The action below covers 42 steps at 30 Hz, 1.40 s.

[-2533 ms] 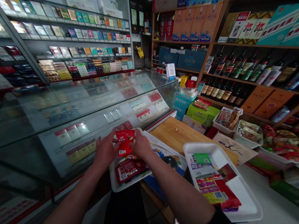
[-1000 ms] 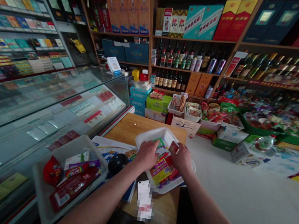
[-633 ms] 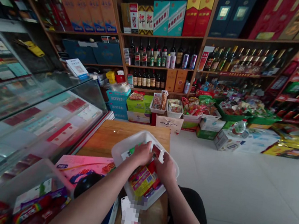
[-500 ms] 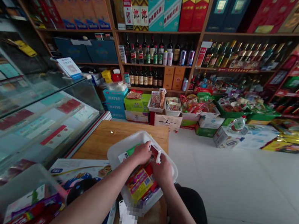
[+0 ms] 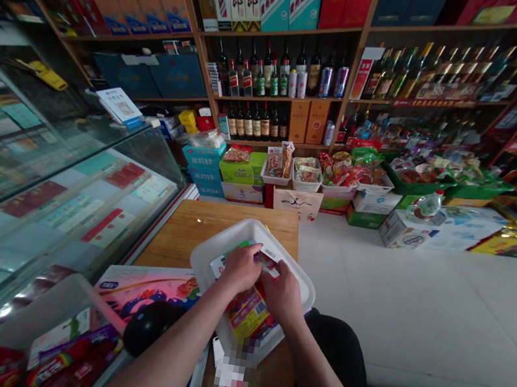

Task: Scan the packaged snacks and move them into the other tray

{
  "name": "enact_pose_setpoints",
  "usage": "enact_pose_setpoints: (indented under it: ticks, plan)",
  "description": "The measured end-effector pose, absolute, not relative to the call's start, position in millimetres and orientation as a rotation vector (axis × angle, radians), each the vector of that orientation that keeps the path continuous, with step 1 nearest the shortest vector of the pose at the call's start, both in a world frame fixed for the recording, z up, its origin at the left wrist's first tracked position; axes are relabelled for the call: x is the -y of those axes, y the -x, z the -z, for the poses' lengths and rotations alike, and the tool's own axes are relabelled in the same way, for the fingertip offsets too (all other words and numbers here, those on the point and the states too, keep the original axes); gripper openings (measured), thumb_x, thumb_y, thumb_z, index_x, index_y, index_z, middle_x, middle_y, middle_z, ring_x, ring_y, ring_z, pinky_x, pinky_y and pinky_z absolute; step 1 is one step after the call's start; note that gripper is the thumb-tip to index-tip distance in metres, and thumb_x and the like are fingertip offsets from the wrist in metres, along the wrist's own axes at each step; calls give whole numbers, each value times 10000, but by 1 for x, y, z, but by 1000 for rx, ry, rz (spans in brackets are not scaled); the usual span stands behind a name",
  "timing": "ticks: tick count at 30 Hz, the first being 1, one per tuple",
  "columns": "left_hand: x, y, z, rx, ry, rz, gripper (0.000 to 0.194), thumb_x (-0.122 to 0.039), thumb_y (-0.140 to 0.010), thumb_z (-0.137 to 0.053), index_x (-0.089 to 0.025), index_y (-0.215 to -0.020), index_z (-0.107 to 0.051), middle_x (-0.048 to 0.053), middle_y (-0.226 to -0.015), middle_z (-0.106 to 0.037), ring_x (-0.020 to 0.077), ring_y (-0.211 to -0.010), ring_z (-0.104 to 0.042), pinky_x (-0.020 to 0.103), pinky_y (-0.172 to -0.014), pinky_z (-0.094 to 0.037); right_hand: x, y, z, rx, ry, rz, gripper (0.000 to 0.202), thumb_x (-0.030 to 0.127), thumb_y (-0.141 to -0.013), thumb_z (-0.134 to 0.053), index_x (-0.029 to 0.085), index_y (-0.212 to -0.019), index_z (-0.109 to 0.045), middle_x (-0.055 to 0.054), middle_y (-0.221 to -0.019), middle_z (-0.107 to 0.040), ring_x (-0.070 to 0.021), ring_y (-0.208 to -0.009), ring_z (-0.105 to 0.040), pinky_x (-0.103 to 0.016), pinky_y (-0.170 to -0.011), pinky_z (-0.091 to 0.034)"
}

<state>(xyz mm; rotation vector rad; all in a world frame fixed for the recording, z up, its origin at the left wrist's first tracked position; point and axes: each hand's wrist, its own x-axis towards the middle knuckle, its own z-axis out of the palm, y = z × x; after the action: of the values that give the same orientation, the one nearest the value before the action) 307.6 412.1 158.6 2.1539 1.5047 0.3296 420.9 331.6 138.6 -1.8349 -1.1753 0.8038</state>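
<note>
A white plastic tray (image 5: 209,252) rests on the wooden table (image 5: 185,217), holding a yellow and red snack packet (image 5: 249,314) and other packets. Over the tray, my left hand (image 5: 245,267) and my right hand (image 5: 280,292) have their fingers closed on a small packet with a white barcode edge (image 5: 270,253), one hand at each side. The packet's lower part is hidden by the fingers.
To the left runs a glass display counter (image 5: 145,161). A clear bin (image 5: 73,294) of snacks stands at the lower left, beside a pink box (image 5: 145,280) and a black round object (image 5: 151,329). Shelves of bottles and snack trays stand behind.
The view has shifted a little. The small packet is turned so its white barcode edge shows more, and both hands stay on it.
</note>
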Motion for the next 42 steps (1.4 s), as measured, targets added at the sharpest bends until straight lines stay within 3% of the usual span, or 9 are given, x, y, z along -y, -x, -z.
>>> enact_pose_setpoints:
  ticks: [8, 13, 19, 25, 30, 35, 42]
  plan:
    - [-351, -242, -202, -1449, -2166, -621, 523, -135, -869, -538, -234, -1378, -601, 80, -1335, -682, 247, -1273, -605, 402, -1130, -427, -308, -391, -187, 1403, 1669, -732, 373, 234, -868, -586, 208, -1226, -685, -107, -1184, -732, -291, -1131, -663, -380, -981, -482]
    - [-320, -187, -211, -1478, -2195, -702, 590, -161, -912, -503, -193, -1500, -469, 113, -1556, -493, 263, -1486, -394, 483, -1247, -290, -300, -359, -200, 1515, 1507, -814, 446, 280, -900, -581, 159, -1327, -623, -140, -1271, -696, -292, -1195, -640, -421, -1051, -460]
    - [-291, -126, -208, -1518, -2240, -711, 633, -373, -1002, -469, -230, -1595, -300, 101, -1642, -363, 280, -1563, -222, 553, -1288, -111, -300, -321, -209, 1627, 1265, -935, 523, 355, -924, -578, 202, -1425, -575, -113, -1357, -660, -301, -1300, -576, -473, -1135, -410]
    - [-274, -76, -206, -1540, -2240, -685, 850, -577, -974, -449, -237, -1648, -58, 105, -1715, -136, 333, -1584, -74, 602, -1269, -29, -308, -283, -196, 1781, 1088, -969, 671, 475, -940, -580, 215, -1544, -446, -98, -1571, -469, -299, -1479, -388, -498, -1244, -267]
    - [-268, -45, -197, -1548, -2269, -688, 953, -629, -945, -472, -259, -1642, 61, 100, -1723, -70, 357, -1583, -26, 601, -1266, -17, -311, -262, -185, 1886, 986, -1084, 757, 584, -956, -550, 248, -1600, -338, -75, -1630, -380, -291, -1538, -270, -514, -1273, -178]
    - [-264, -24, -174, -1564, -2287, -678, 977, -627, -953, -476, -272, -1626, 136, 110, -1725, -42, 352, -1583, -10, 610, -1259, -12, -319, -246, -174, 1934, 974, -1163, 848, 638, -936, -558, 244, -1625, -259, -90, -1665, -302, -285, -1549, -238, -516, -1271, -171]
    - [-266, -2, -151, -1633, -2295, -586, 1029, -647, -926, -536, -275, -1629, 117, 131, -1717, -61, 377, -1578, -32, 629, -1248, -30, -336, -236, -150, 2030, 979, -1199, 819, 683, -937, -514, 259, -1609, -313, -82, -1658, -321, -269, -1558, -210, -505, -1275, -154]
